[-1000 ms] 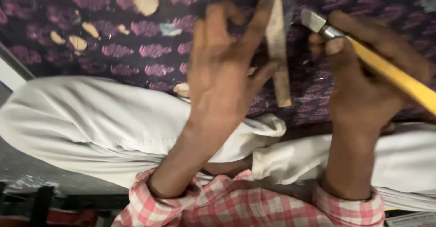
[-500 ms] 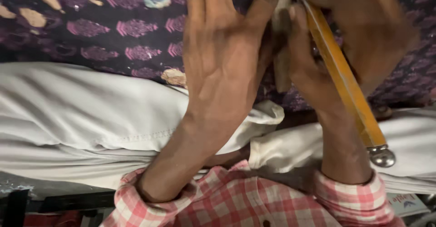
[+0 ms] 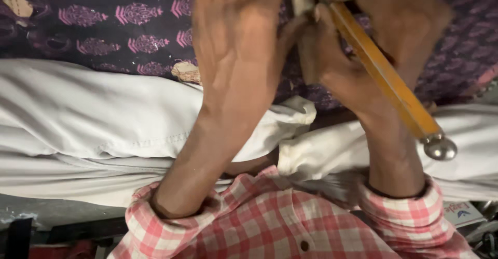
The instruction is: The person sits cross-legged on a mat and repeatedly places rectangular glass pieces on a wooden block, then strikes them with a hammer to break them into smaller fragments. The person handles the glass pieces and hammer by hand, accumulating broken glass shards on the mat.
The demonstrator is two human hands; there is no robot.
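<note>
My left hand is raised close to the camera, back toward me, fingers up and spread, steadying a pale wooden strip whose top runs out of view. My right hand is shut on a tool with a long yellow handle; the handle slants down to the right and ends in a round metal cap. The tool's working end is hidden between my hands against the wooden strip. Both hands are blurred by motion.
A dark purple patterned cloth lies in front with pale wood chips scattered on it. My white-trousered legs cross the middle, and a pink checked shirt fills the bottom. A small box sits at lower right.
The yellow-handled tool has turned from pointing down-right with its metal head up-left to its capped end hanging low at the right. Both hands have come closer to the camera, and the view has tilted down.
</note>
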